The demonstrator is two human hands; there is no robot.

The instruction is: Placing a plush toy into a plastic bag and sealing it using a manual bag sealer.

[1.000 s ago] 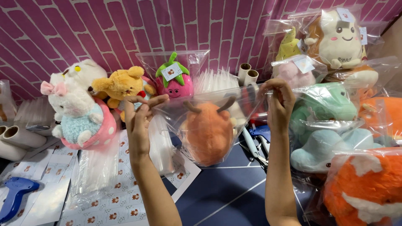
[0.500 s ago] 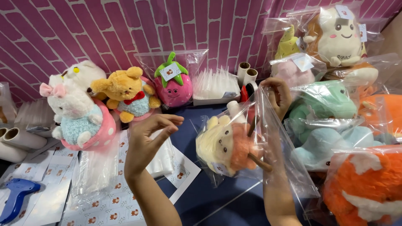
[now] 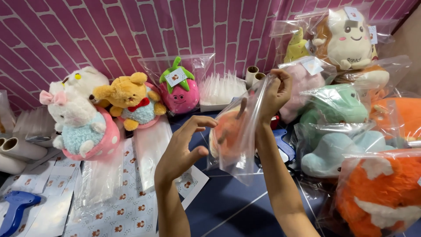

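A clear plastic bag (image 3: 239, 140) with an orange plush toy (image 3: 226, 129) inside is held up above the dark blue tabletop (image 3: 228, 206), roughly in the middle of the view. The bag is pinched at its upper corner by the right hand (image 3: 275, 90), whose fingers are clenched on the plastic, so that the bag hangs down and to the left from that grip; its long axis is set steeply, running from the raised corner down toward the table. The left hand (image 3: 182, 149) is seen just to the left of the bag, empty, its fingers spread and curled with the palm turned toward the bag's near side, and no contact with the plastic can be made out. The bag therefore lies to the right of the left hand and slightly above it, with only a narrow gap between the fingertips and the plush shape inside. The right hand is the nearer one, since the bag is already gripped by it. Bagged plush toys (image 3: 342, 127) are piled at the right, and unbagged plush toys (image 3: 87, 118) are lined along the purple brick-patterned wall (image 3: 131, 30).
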